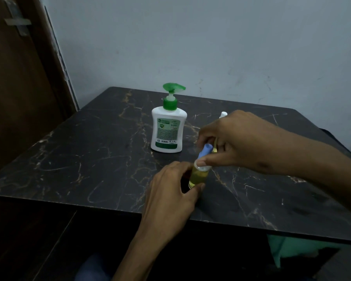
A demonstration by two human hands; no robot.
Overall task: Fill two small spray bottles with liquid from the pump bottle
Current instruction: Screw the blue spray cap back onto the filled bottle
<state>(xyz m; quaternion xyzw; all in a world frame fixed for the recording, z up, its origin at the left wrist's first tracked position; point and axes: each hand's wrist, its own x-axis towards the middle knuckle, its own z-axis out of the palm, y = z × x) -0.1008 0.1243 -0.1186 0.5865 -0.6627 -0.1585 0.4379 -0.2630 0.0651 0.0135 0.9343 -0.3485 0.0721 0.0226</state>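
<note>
Spray bottle (198, 175) upright, yellow-filled, blue-capped, held both hands.

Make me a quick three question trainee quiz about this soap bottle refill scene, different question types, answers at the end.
1. True or false: the pump bottle lies on its side.
2. Which hand holds the small spray bottle around its body? A) left hand B) right hand
3. Fill in: the liquid in that small bottle looks ____.

Key: 1 false, it stands upright on the table. 2 A; the right hand pinches the blue cap at its top. 3 yellow.
</note>
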